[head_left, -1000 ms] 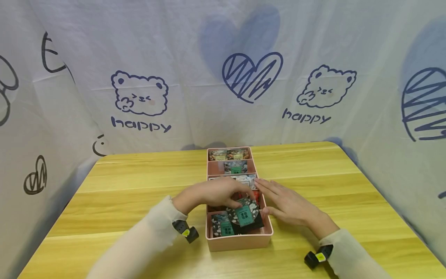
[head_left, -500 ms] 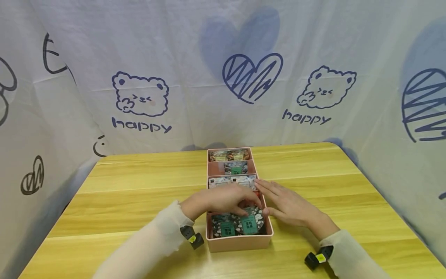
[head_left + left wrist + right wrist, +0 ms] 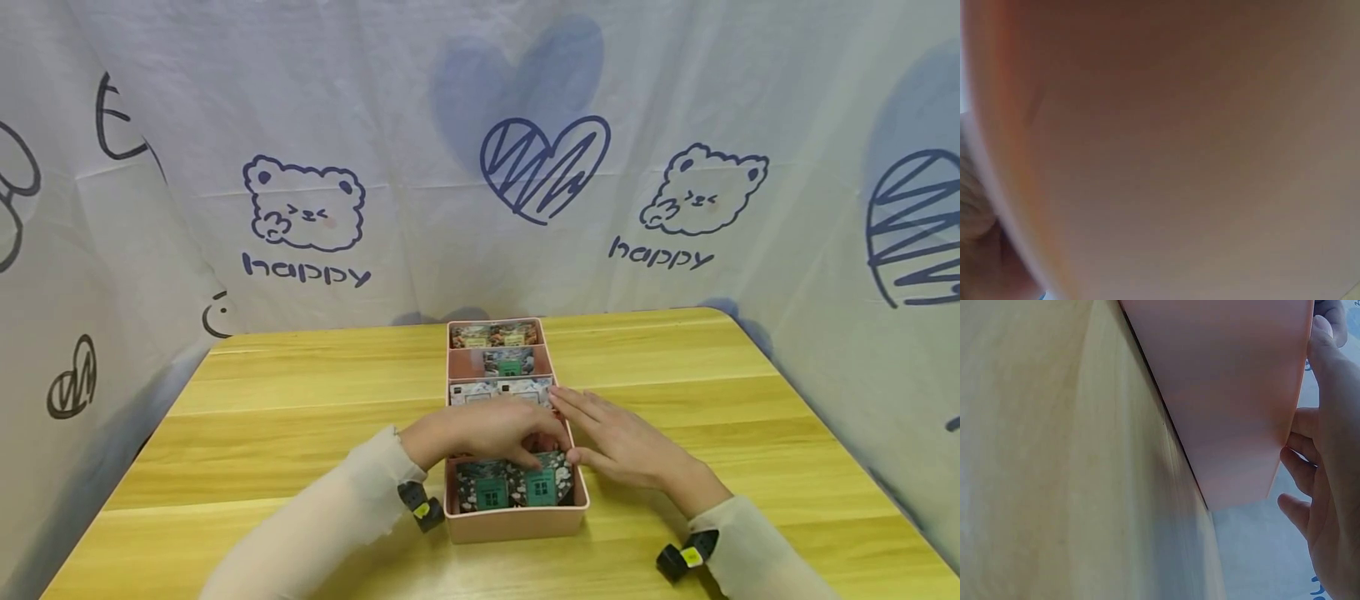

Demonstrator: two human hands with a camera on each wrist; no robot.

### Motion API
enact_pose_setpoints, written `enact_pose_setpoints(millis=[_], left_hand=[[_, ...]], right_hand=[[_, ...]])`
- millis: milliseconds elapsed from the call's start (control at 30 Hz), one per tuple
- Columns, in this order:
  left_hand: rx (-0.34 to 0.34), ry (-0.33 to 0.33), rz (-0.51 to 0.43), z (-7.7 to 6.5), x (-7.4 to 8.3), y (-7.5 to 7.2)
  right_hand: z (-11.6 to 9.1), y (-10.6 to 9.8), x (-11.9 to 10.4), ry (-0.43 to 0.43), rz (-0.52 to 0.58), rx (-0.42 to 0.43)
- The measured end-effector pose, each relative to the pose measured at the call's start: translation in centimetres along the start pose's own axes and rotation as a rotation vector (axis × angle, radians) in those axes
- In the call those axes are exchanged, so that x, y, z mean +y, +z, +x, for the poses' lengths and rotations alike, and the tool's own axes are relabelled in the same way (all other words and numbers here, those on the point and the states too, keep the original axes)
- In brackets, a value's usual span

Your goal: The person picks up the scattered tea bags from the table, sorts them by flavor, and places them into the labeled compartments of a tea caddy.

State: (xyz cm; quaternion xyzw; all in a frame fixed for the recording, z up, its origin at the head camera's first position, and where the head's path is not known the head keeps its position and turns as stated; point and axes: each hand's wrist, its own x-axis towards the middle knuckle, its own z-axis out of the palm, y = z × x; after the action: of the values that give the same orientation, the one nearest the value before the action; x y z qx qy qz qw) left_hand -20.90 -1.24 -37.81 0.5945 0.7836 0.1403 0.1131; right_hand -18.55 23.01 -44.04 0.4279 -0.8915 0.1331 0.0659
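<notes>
A long pink divided box (image 3: 517, 527) holds small flat packets in its compartments. In the nearest compartment, two dark, white-flowered packets with green labels lie side by side: a left packet (image 3: 491, 493) and a right packet (image 3: 540, 486). My left hand (image 3: 495, 429) reaches across the box from the left, its thumb and curled fingers pinching the right packet's upper edge. The left wrist view is mostly a blurred pink-brown surface. My right hand (image 3: 626, 437) rests along the box's right rim with fingers extended; the right wrist view shows its fingertips at the rim of the pink wall (image 3: 1229, 394).
Farther compartments hold white packets (image 3: 525, 390), one green-labelled packet (image 3: 510, 362) and yellow-labelled packets (image 3: 513, 335). The compartment under my left hand is mostly covered. The box stands on a wooden table (image 3: 315, 392), with a printed white curtain (image 3: 420, 233) behind.
The right packet has gone from tilted above the nearest compartment to lying level beside the other one. My left hand has moved slightly right; my right hand stays at the rim.
</notes>
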Motion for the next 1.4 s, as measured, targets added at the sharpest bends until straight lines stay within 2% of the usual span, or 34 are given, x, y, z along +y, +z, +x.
enact_pose_setpoints(millis=[233,433,700,900,1000,1133,1400], left_hand=[[0.015,0.004,-0.018,-0.2,0.0,0.0],[0.044,0.001,-0.015,-1.0,0.0,-0.5],[0.099,-0.050,-0.008,-3.0,-0.3,-1.2],[0.187,-0.081,-0.005,-5.0,-1.0,-1.1],[0.231,-0.119,0.001,-6.3,-1.5,-1.0],[0.279,-0.204,0.015,-8.2,-2.0,-0.9],[0.376,-0.344,0.081,-11.5,-3.2,-0.7]], right_hand=[[0.0,0.0,0.0,-0.005,-0.003,0.007],[0.1,0.1,0.0,0.008,-0.007,0.001],[0.1,0.0,-0.2,0.025,0.005,-0.003],[0.2,-0.3,-0.1,0.009,-0.035,0.002],[0.2,-0.7,-0.2,0.004,-0.043,0.008],[0.2,-1.4,-0.1,0.003,-0.059,0.016],[0.6,-2.3,1.2,0.012,-0.071,0.007]])
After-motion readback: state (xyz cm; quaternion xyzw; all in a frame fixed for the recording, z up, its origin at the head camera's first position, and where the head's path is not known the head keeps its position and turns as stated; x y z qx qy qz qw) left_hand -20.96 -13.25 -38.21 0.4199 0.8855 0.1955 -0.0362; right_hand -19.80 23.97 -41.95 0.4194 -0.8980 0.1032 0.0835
